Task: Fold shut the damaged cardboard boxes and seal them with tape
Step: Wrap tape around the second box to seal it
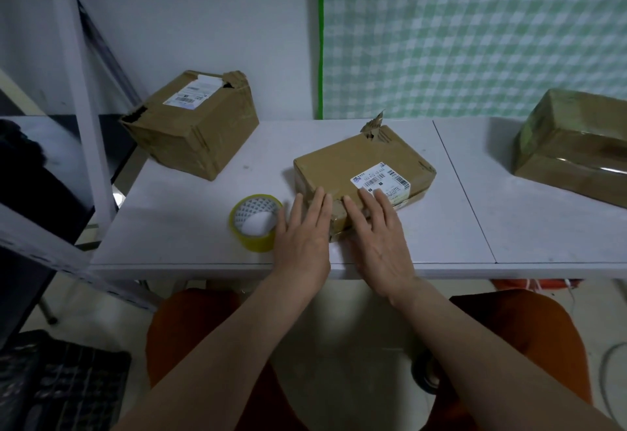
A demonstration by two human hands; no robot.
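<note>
Both hands lie flat, fingers straight, on the near corner of the flat box [363, 172] at the table's [190, 237] centre: left hand [303, 234] on its near-left edge, right hand [378, 232] beside the label [380, 181]. That corner looks pressed shut; the torn flap at its 12 o'clock corner stands up, untaped. The tape roll [256, 222] stands at 9 o'clock of the hands. The box at 10 o'clock [193, 122] shows ripped corners. The one at 3 o'clock [573, 145] looks glossy, likely sealed. No contents are visible.
</note>
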